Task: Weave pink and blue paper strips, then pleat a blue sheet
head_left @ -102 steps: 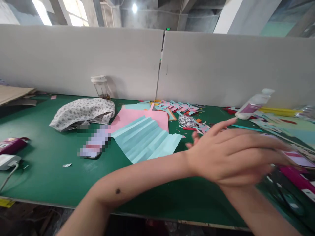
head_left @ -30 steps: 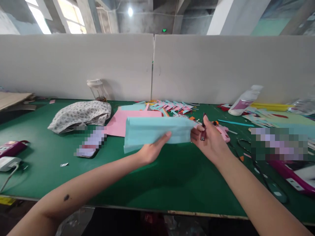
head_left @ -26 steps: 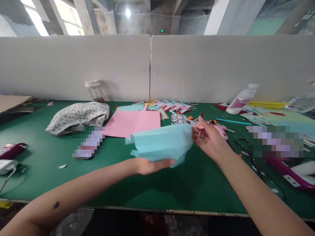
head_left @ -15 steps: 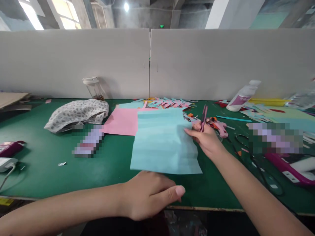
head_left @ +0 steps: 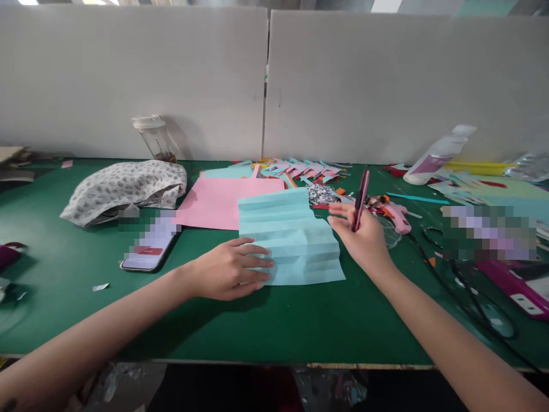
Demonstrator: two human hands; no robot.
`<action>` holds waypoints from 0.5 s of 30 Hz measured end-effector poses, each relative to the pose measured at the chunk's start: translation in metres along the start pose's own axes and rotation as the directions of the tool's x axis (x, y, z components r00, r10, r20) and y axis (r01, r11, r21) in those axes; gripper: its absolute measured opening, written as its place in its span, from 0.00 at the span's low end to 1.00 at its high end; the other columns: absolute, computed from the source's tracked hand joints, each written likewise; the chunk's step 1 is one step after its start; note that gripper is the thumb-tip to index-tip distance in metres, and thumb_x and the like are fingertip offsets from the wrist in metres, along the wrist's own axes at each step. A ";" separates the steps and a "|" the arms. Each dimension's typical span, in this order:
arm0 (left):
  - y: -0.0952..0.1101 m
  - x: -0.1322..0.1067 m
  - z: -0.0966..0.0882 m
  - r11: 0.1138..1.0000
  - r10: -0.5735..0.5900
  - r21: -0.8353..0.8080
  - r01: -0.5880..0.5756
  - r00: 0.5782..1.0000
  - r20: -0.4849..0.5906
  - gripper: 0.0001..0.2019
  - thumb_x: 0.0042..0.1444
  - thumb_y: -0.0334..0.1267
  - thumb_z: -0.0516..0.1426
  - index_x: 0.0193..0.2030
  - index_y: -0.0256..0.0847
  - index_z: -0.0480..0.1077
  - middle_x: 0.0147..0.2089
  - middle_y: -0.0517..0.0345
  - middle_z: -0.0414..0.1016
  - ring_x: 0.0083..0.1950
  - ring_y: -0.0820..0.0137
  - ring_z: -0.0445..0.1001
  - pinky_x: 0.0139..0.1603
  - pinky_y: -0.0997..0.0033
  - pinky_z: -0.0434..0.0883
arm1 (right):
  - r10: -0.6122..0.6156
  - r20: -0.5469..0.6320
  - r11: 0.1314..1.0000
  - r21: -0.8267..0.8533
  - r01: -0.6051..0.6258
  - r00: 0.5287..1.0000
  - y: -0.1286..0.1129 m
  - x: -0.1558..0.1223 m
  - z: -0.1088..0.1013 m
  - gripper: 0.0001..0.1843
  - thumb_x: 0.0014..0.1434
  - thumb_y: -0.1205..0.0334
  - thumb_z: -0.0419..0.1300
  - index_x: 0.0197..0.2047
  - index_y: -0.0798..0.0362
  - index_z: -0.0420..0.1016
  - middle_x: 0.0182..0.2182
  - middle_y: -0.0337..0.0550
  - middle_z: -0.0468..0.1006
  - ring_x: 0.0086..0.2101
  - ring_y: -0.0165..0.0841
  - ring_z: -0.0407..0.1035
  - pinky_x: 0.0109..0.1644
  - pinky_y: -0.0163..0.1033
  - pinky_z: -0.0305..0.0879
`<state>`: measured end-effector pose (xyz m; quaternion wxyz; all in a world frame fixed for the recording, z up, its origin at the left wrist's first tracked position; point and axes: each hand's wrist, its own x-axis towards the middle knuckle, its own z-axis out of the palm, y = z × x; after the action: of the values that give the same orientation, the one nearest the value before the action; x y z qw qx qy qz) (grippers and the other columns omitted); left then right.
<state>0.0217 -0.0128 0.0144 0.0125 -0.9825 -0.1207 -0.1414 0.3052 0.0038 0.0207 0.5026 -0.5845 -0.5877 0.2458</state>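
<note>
"Where is the blue sheet (head_left: 300, 246) lying?"

"It's resting in the middle of the green table (head_left: 291, 337), showing a row of crosswise creases, and its upper left corner is overlapping a flat pink sheet (head_left: 214, 203)."

"And what are the hands doing?"

"The left hand (head_left: 234, 269) is spreading its fingers, palm down, over the sheet's lower left part; it isn't gripping anything. The right hand (head_left: 362, 240) is curling around a slim pink and black tool (head_left: 361, 197), whose upper end is pointing up, while some fingers are stretching out toward the sheet's right edge. Whether those are touching the paper, I can't tell."

"What is lying on the left?"

"A phone (head_left: 148, 246) is lying just beside the pink sheet, screen up, and a patterned cloth (head_left: 128, 189) is lying bunched behind it. A lidded cup (head_left: 154, 137) is standing farther back, near the pale partition (head_left: 171, 74)."

"And beyond the right hand?"

"A pink glue gun (head_left: 397, 216) is lying close by. A white bottle (head_left: 437, 157) is standing farther back, and coloured paper strips (head_left: 306, 170) are piling up behind the sheets."
</note>
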 end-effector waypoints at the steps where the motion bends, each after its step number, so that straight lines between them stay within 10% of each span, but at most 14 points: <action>1: -0.002 -0.002 0.002 1.000 -0.001 0.008 0.001 1.000 0.005 0.12 0.61 0.38 0.50 0.48 0.43 0.70 0.55 0.58 0.71 0.59 0.64 0.64 0.60 0.56 0.59 | 0.021 0.087 0.997 0.069 -0.027 0.996 -0.008 -0.006 -0.001 0.21 0.50 0.58 0.61 0.23 0.49 0.48 0.37 0.43 0.74 0.41 0.37 0.71 0.47 0.45 0.65; 7: -0.004 -0.002 0.011 1.000 0.011 0.021 -0.011 1.000 -0.014 0.13 0.61 0.38 0.49 0.50 0.42 0.68 0.56 0.55 0.70 0.59 0.66 0.65 0.61 0.60 0.57 | 0.188 0.668 0.961 0.027 -0.276 0.720 -0.023 -0.037 0.009 0.20 0.55 0.55 0.58 0.24 0.50 0.48 0.30 0.40 0.73 0.32 0.34 0.73 0.39 0.42 0.70; 15: -0.018 -0.015 -0.005 0.999 0.015 0.048 -0.011 0.997 -0.080 0.08 0.56 0.40 0.54 0.39 0.41 0.71 0.38 0.57 0.77 0.38 0.69 0.73 0.38 0.68 0.67 | 0.195 0.677 0.980 -0.116 -0.159 0.709 -0.014 -0.039 0.005 0.18 0.61 0.48 0.49 0.26 0.51 0.55 0.28 0.40 0.71 0.30 0.32 0.70 0.34 0.38 0.64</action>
<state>0.0017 0.0003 0.0151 0.0418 -0.9761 -0.1172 -0.1779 0.2870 -0.0338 0.0196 0.2097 -0.5182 -0.6785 0.4766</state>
